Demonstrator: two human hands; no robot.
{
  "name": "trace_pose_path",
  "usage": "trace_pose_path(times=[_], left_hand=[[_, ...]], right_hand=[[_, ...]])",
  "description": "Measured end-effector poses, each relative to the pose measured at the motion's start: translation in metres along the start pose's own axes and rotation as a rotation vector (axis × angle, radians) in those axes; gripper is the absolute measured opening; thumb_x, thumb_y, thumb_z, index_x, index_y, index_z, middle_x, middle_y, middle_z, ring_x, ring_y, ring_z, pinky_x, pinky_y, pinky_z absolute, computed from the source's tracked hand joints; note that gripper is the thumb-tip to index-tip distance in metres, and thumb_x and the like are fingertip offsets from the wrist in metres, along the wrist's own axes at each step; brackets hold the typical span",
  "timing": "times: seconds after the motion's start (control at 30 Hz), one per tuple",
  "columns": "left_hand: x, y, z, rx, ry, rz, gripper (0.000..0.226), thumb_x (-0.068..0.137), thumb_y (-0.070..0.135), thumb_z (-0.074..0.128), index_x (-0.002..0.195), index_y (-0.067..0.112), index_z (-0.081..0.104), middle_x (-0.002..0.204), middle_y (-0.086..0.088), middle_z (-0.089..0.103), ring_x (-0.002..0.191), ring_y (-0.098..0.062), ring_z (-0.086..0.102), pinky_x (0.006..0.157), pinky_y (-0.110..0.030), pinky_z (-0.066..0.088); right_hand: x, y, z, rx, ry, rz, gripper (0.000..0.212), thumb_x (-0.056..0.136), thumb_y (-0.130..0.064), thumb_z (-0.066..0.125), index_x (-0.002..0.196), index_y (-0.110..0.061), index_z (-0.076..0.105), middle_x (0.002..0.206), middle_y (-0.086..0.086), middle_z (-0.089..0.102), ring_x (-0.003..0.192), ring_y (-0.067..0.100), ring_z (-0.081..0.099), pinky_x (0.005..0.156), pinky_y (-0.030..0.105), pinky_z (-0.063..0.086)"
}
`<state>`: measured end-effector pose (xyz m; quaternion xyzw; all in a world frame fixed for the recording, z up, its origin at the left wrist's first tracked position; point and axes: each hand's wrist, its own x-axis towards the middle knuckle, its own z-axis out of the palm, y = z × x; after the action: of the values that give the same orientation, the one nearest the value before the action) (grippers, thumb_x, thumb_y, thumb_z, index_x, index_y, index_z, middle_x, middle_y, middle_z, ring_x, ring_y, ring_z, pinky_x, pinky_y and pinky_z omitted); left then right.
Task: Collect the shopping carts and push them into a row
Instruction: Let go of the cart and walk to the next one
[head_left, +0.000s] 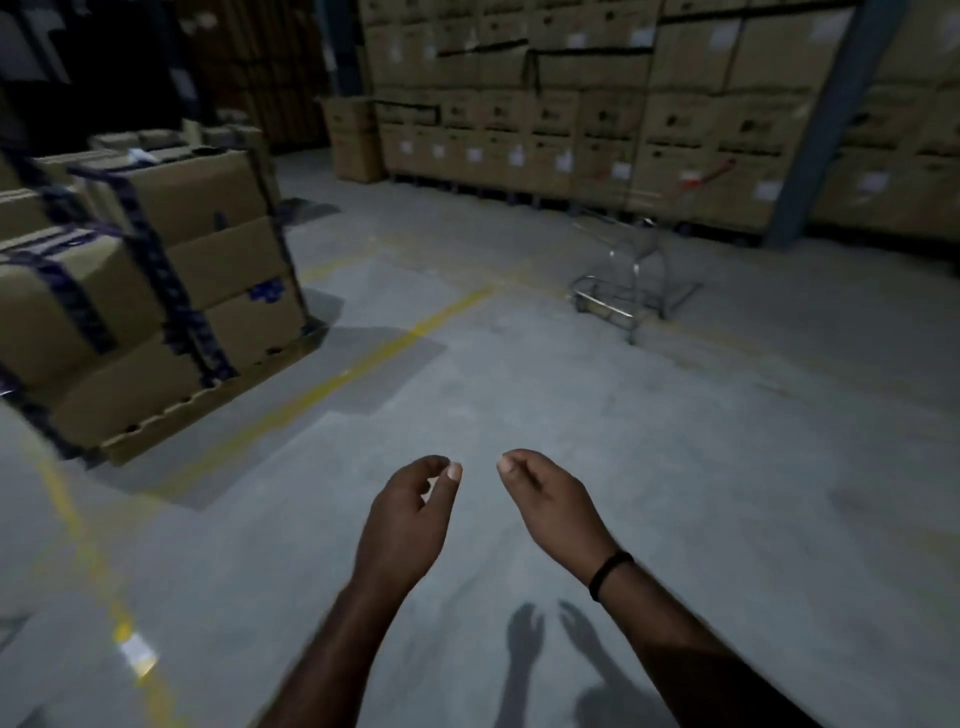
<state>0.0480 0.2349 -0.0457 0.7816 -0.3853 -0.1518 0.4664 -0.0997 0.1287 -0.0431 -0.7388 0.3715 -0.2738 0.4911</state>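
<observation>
One wire shopping cart (636, 260) with a red handle stands alone on the concrete floor, far ahead and to the right, close to the wall of boxes. It is blurred and its basket is hard to make out. My left hand (410, 514) and my right hand (550, 499) hang in front of me, low in the middle of the view, a short gap between them. Both are empty, with the fingers loosely curled and apart from the thumbs. A dark band circles my right wrist. Neither hand is near the cart.
A pallet of strapped cardboard boxes (156, 291) stands at the left. A tall wall of stacked boxes (571, 104) runs along the back, with a blue steel post (826, 130) at the right. Yellow floor lines (363, 358) cross the grey concrete between them.
</observation>
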Motion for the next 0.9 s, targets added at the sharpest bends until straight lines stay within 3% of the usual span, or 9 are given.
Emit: trace_pose_path(times=[0.27, 0.43, 0.5, 0.67, 0.9], left_hand=[[0.16, -0.012, 0.045, -0.062, -0.169, 0.075, 0.04, 0.096, 0.051, 0.058, 0.125, 0.024, 0.068, 0.123, 0.01, 0.067, 0.105, -0.007, 0.064, 0.091, -0.029, 0.05], [0.263, -0.003, 0.07, -0.077, -0.233, 0.121, 0.037, 0.096, 0.051, 0.059, 0.12, 0.025, 0.069, 0.116, 0.012, 0.069, 0.102, -0.006, 0.064, 0.086, -0.026, 0.047], [0.292, 0.005, 0.09, -0.099, -0.283, 0.126, 0.033, 0.096, 0.05, 0.06, 0.117, 0.025, 0.07, 0.113, 0.013, 0.07, 0.1, -0.006, 0.064, 0.083, -0.022, 0.046], [0.362, 0.026, 0.162, -0.113, -0.425, 0.184, 0.032, 0.096, 0.048, 0.061, 0.115, 0.025, 0.07, 0.111, 0.014, 0.07, 0.097, 0.0, 0.063, 0.078, -0.01, 0.041], [0.479, 0.066, 0.298, -0.08, -0.535, 0.244, 0.034, 0.096, 0.05, 0.059, 0.116, 0.025, 0.069, 0.112, 0.01, 0.07, 0.098, -0.002, 0.064, 0.079, -0.015, 0.043]], right_hand=[[0.14, 0.01, -0.013, -0.038, 0.2, 0.079, 0.023, 0.099, -0.046, 0.056, 0.106, -0.027, 0.068, 0.101, -0.018, 0.069, 0.093, -0.016, 0.058, 0.076, 0.0, 0.037], [0.22, 0.01, -0.023, -0.076, 0.277, 0.083, 0.025, 0.099, -0.047, 0.055, 0.106, -0.027, 0.068, 0.102, -0.016, 0.07, 0.096, -0.008, 0.06, 0.081, 0.01, 0.042], [0.243, 0.017, -0.036, -0.08, 0.316, 0.117, 0.025, 0.099, -0.048, 0.055, 0.107, -0.028, 0.068, 0.102, -0.018, 0.069, 0.096, -0.01, 0.059, 0.08, 0.008, 0.041], [0.304, 0.049, -0.083, -0.054, 0.419, 0.184, 0.025, 0.099, -0.048, 0.055, 0.108, -0.028, 0.067, 0.102, -0.02, 0.069, 0.096, -0.014, 0.057, 0.079, 0.003, 0.039], [0.426, 0.124, -0.178, 0.003, 0.529, 0.208, 0.025, 0.099, -0.043, 0.058, 0.109, -0.023, 0.069, 0.104, -0.016, 0.07, 0.095, -0.017, 0.057, 0.077, -0.001, 0.037]])
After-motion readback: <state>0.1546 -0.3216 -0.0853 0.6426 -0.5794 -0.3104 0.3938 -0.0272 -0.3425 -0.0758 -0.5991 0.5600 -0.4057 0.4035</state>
